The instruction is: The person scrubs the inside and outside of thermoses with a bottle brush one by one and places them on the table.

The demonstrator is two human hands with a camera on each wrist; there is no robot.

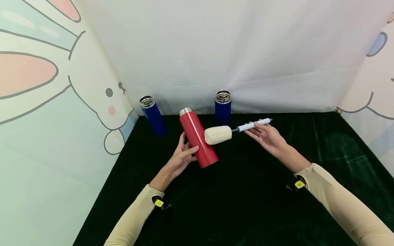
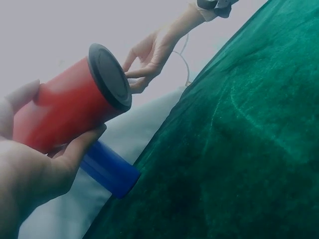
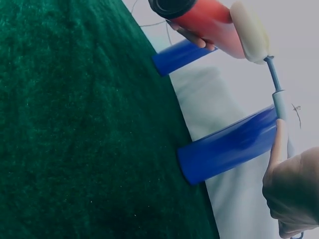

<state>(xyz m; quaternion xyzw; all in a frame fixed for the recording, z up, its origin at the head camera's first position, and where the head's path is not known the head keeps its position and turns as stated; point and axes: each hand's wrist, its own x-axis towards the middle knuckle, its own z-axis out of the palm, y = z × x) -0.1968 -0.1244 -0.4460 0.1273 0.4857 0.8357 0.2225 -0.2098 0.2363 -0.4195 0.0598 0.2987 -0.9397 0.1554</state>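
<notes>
My left hand (image 1: 180,159) grips a red bottle (image 1: 197,136) around its lower half, thumb across the front. The bottle is tilted, with its silver mouth up and to the left; its dark base (image 2: 110,77) faces the left wrist view. My right hand (image 1: 268,136) pinches the light blue handle (image 1: 250,125) of a bottle brush between thumb and fingers. The cream sponge head (image 1: 218,135) points left and overlaps the red bottle's side in the head view. In the right wrist view the sponge head (image 3: 250,32) lies along the bottle's side.
Two blue bottles without lids, a left one (image 1: 155,119) and another (image 1: 223,111) behind the brush, stand at the back of the dark green cloth (image 1: 240,201). A white curtain (image 1: 215,44) hangs behind; a rabbit-patterned panel (image 1: 46,177) lines the left side.
</notes>
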